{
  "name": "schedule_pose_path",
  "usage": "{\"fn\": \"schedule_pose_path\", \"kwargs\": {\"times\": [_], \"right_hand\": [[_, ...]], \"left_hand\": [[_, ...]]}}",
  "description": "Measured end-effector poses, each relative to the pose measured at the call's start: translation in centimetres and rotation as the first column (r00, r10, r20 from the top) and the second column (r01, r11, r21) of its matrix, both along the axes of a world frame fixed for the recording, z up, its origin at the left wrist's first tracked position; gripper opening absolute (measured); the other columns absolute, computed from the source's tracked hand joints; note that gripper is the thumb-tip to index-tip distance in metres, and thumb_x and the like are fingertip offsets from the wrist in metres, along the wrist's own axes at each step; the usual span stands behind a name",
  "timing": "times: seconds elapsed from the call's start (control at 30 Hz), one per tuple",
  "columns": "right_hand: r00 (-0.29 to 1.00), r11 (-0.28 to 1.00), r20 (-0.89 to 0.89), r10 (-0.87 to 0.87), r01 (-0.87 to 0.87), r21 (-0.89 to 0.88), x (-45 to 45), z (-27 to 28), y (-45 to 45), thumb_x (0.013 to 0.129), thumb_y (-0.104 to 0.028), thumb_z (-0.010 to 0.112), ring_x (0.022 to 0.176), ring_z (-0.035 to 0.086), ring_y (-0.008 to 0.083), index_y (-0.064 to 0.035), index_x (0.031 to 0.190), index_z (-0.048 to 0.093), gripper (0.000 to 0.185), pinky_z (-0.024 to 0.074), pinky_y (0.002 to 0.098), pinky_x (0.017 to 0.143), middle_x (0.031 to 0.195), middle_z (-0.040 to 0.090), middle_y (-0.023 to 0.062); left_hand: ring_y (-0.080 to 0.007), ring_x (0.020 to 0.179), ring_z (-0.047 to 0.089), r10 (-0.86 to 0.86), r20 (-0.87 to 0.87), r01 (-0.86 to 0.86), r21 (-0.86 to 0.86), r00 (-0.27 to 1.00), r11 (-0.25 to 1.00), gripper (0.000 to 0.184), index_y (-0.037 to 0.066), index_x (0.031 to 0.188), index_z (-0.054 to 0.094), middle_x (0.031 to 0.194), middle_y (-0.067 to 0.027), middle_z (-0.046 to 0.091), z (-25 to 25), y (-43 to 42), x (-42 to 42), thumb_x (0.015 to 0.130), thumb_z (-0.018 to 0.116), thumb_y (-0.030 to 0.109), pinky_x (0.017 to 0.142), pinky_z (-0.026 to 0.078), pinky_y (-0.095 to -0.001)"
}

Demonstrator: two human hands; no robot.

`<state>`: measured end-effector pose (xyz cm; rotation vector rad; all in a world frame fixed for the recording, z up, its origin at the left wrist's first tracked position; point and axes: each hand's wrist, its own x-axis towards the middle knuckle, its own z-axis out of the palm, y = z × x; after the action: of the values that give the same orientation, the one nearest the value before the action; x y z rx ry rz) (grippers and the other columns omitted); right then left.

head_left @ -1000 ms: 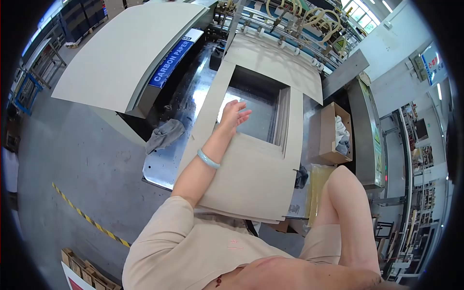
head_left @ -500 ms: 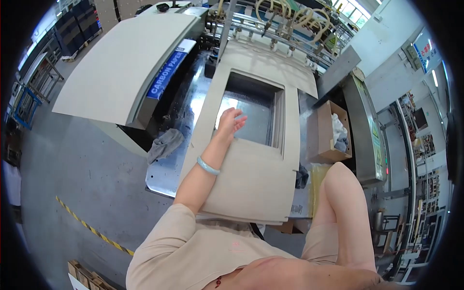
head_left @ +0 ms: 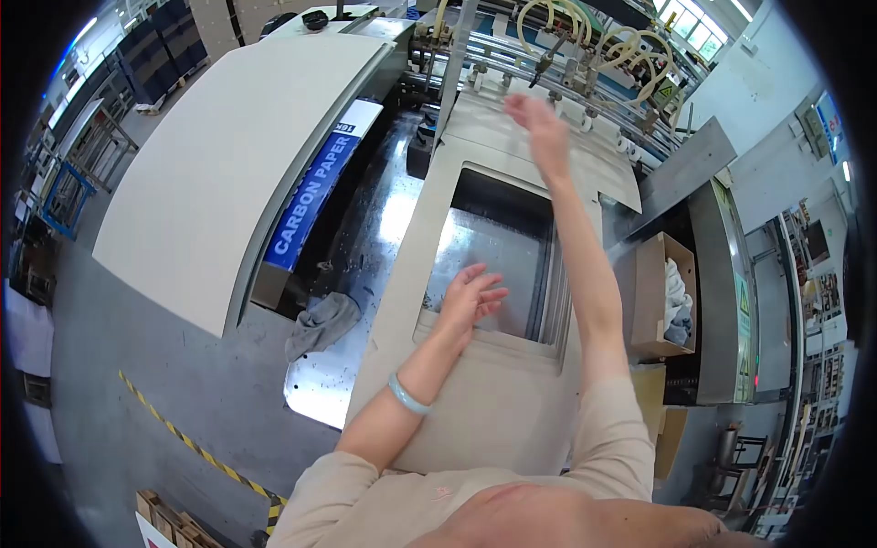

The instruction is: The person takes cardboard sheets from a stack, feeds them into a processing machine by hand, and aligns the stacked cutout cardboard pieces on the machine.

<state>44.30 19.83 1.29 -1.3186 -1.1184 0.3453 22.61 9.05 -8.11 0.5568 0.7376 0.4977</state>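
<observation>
My left hand [head_left: 470, 300], with a light blue bangle on the wrist, is held over the rectangular opening in a stack of beige cardboard sheets [head_left: 484, 397]. Its fingers are spread and hold nothing. Through the opening a shiny metal surface [head_left: 493, 251] shows. My right hand [head_left: 539, 128] is stretched far forward over the far end of the sheets, near the row of suction cups [head_left: 585, 119] on the machine. Motion smears its fingers, so I cannot make out whether they hold anything.
At the left, a large pale board [head_left: 237, 137] lies over a blue carbon paper box [head_left: 315, 196]. A grey rag [head_left: 324, 324] rests on the metal table's near left part. On the right stands a cardboard box [head_left: 650, 292] with cloths inside, beside a metal machine housing [head_left: 722, 301].
My right arm has swung from beside my body to far forward over the sheets. In the picture, my left hand sits lower and slightly further right, with its fingers more spread.
</observation>
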Motion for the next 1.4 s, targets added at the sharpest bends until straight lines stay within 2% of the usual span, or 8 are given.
{"fn": "schedule_pose_path", "kwargs": {"times": [0.07, 0.13, 0.37, 0.43, 0.77, 0.93, 1.1, 1.4], "right_hand": [[0.902, 0.996, 0.427, -0.061, 0.083, -0.032, 3.8, -5.0, 4.4, 0.095, -0.027, 0.044, 0.104, 0.061, 0.0245, 0.0046, 0.120, 0.056, 0.042, 0.0463, 0.0306, 0.089, 0.112, 0.064, 0.0171], [0.885, 0.977, 0.437, -0.161, 0.205, -0.054, 7.5, -8.8, 7.4, 0.094, -0.033, 0.044, 0.109, 0.058, 0.0284, 0.0049, 0.116, 0.059, 0.046, 0.0439, 0.0306, 0.093, 0.114, 0.064, 0.0193], [0.968, 0.935, -0.176, 0.178, -0.222, -0.277, 5.0, -3.9, 2.4, 0.096, -0.035, 0.041, 0.055, 0.059, 0.0186, 0.0040, 0.093, 0.068, 0.047, 0.0467, 0.0248, 0.052, 0.068, 0.066, 0.0133], [0.896, 0.950, -0.344, 0.280, -0.311, -0.038, 2.8, -1.8, -3.1, 0.097, -0.033, 0.041, 0.039, 0.048, 0.0126, 0.0032, 0.090, 0.067, 0.045, 0.0366, 0.0218, 0.039, 0.051, 0.057, 0.0071], [0.953, 0.819, 0.297, 0.053, 0.129, -0.559, -3.1, -4.6, -22.3, 0.084, -0.012, 0.061, 0.069, 0.061, 0.0188, 0.0032, 0.097, 0.064, 0.020, 0.0505, 0.0265, 0.067, 0.082, 0.066, 0.0108], [0.729, 0.846, 0.660, -0.179, 0.456, -0.275, -4.6, -8.3, -28.2, 0.085, -0.018, 0.060, 0.094, 0.061, 0.0246, 0.0040, 0.108, 0.061, 0.032, 0.0476, 0.0312, 0.085, 0.105, 0.064, 0.0139], [0.617, 0.527, 0.673, -0.406, 0.761, -0.379, -5.7, -12.1, -31.5, 0.085, -0.027, 0.059, 0.112, 0.053, 0.0312, 0.0019, 0.119, 0.057, 0.044, 0.0415, 0.0360, 0.096, 0.123, 0.056, 0.0180], [0.728, 0.492, 0.574, -0.375, 0.681, -0.543, -5.8, -10.9, -33.0, 0.085, -0.032, 0.059, 0.114, 0.053, 0.0332, 0.0017, 0.125, 0.054, 0.052, 0.0422, 0.0376, 0.095, 0.126, 0.055, 0.0172]], "left_hand": [[-0.0189, 0.093, 0.063, -0.025, 0.016, 0.025, -0.023, 1.000, 0.999, 0.048, 0.001, 0.130, 0.041, 0.114, -0.0142, 0.057, 0.3, -0.2, -0.2, 0.090, 0.059, 0.018, 0.073, 0.052, -0.0233], [-0.0192, 0.094, 0.063, -0.047, 0.031, 0.048, -0.034, 0.998, 0.998, 0.046, 0.002, 0.130, 0.042, 0.114, -0.0142, 0.058, -0.1, -0.2, 0.2, 0.091, 0.059, 0.019, 0.074, 0.052, -0.0233], [-0.0189, 0.093, 0.063, -0.055, 0.050, 0.055, 0.001, 0.997, 0.998, 0.040, 0.002, 0.125, 0.048, 0.110, -0.0134, 0.061, -0.2, 0.4, -0.1, 0.090, 0.060, 0.018, 0.073, 0.052, -0.0229], [-0.0190, 0.092, 0.064, -0.056, 0.045, 0.056, -0.003, 0.997, 0.998, 0.039, 0.002, 0.124, 0.049, 0.110, -0.0135, 0.061, -0.4, 0.1, -0.2, 0.090, 0.060, 0.018, 0.073, 0.052, -0.0226], [-0.0161, 0.087, 0.063, -0.127, -0.010, 0.127, 0.118, 0.992, 0.985, 0.033, 0.004, 0.120, 0.051, 0.105, -0.0099, 0.063, 0.0, -0.3, 0.2, 0.090, 0.058, 0.018, 0.073, 0.050, -0.0223], [-0.0162, 0.087, 0.063, -0.076, -0.020, 0.078, 0.160, 0.997, 0.984, 0.034, 0.004, 0.119, 0.052, 0.104, -0.0097, 0.063, 0.2, -0.1, -0.2, 0.090, 0.059, 0.018, 0.073, 0.050, -0.0221], [-0.0160, 0.086, 0.063, -0.062, 0.000, 0.061, 0.207, 0.998, 0.976, 0.033, 0.004, 0.119, 0.053, 0.102, -0.0094, 0.064, -0.1, 0.0, -0.1, 0.089, 0.059, 0.018, 0.073, 0.049, -0.0225], [-0.0165, 0.087, 0.063, -0.081, -0.034, 0.088, 0.315, 0.996, 0.945, 0.034, 0.004, 0.119, 0.053, 0.103, -0.0091, 0.063, 0.2, 0.0, -0.4, 0.088, 0.060, 0.016, 0.072, 0.048, -0.0221]]}}
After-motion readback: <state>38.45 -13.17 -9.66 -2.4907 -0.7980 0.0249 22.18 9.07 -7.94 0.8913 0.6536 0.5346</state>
